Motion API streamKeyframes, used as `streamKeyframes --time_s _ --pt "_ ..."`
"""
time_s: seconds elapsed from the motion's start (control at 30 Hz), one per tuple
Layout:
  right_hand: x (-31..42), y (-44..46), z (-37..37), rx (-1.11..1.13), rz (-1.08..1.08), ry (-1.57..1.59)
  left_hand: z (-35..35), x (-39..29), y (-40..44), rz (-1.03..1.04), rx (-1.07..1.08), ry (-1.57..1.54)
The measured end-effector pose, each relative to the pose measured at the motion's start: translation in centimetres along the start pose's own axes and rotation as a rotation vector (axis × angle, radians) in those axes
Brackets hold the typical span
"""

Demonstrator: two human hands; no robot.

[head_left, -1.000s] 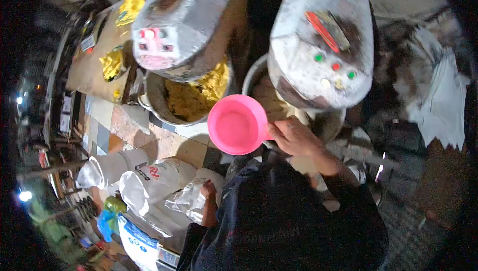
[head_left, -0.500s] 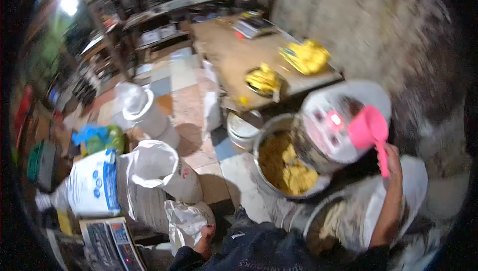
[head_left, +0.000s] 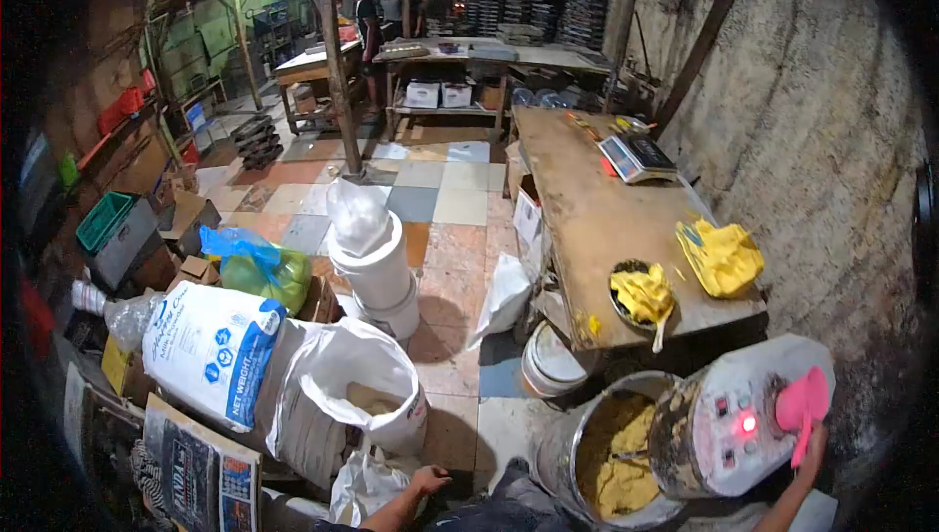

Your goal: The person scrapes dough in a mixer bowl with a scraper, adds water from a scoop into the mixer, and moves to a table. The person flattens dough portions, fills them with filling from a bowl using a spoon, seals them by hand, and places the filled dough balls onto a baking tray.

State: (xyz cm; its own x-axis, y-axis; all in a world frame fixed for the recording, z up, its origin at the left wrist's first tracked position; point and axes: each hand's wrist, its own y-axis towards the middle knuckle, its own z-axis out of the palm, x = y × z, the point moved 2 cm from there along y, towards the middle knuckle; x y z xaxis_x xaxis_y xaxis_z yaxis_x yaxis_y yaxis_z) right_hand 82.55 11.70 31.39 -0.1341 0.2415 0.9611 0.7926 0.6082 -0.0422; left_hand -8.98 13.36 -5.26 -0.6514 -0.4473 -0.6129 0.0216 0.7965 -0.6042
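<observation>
At the lower right, my right hand (head_left: 814, 449) is closed around the handle of a pink plastic scoop (head_left: 804, 398). The cup of the scoop is over the pale top of a mixer head (head_left: 732, 395), seemingly against it; whether it rests there I cannot tell. Under that head, a large metal mixing bowl (head_left: 558, 452) contains yellow dough (head_left: 626, 478). My left hand (head_left: 430, 479) is low beside a crumpled white sack (head_left: 370, 485), with loosely bent fingers and nothing visible in them. Part of its fingers is hard to make out.
An open white sack (head_left: 406, 424) with pale contents stands left of centre, near a milk powder sack (head_left: 201, 356) and stacked white buckets (head_left: 377, 273). On the wooden table (head_left: 577, 199) are a scale (head_left: 638, 158) and yellow heaps (head_left: 724, 258). A person (head_left: 368, 33) stands far back.
The view has swung upward and levelled, showing more of the room. The pink scoop, still in my right hand, now appears lower, over the right part of the mixer top.
</observation>
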Motion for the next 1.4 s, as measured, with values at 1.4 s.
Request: streamKeyframes --time_s 1.4 --pt "40.6 -2.5 114.8 0.3 -0.924 -0.054 -59.0 -36.2 60.1 0.339 -0.364 -0.515"
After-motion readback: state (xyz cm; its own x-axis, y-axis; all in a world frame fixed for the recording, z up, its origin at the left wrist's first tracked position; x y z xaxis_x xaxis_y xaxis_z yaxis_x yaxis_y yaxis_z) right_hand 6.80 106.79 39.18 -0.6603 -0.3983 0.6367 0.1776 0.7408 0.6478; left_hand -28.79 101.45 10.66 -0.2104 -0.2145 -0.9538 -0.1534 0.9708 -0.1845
